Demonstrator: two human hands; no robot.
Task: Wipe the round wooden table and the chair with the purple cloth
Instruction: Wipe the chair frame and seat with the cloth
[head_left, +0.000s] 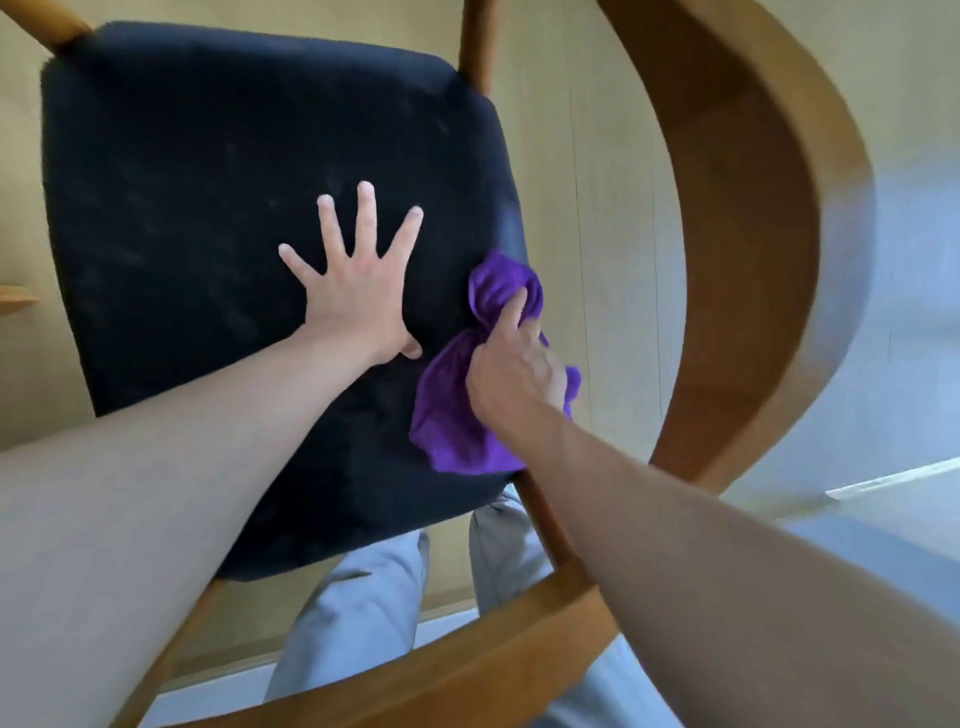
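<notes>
I look straight down on the chair, whose black padded seat (208, 208) fills the left and middle. Its curved wooden backrest (753, 234) arcs round the right side and bottom. My left hand (358, 280) lies flat on the seat with its fingers spread wide. Just to its right, my right hand (514, 374) grips the bunched purple cloth (452, 415) against the seat's right edge. Part of the cloth hangs loose below my hand. The round wooden table is not in view.
Pale wood-look floor (597, 156) surrounds the chair. My legs in light grey trousers (358, 613) stand below the seat's near edge. A wooden chair leg (480, 36) shows at the top, and a small wooden piece (15, 301) juts in at the left edge.
</notes>
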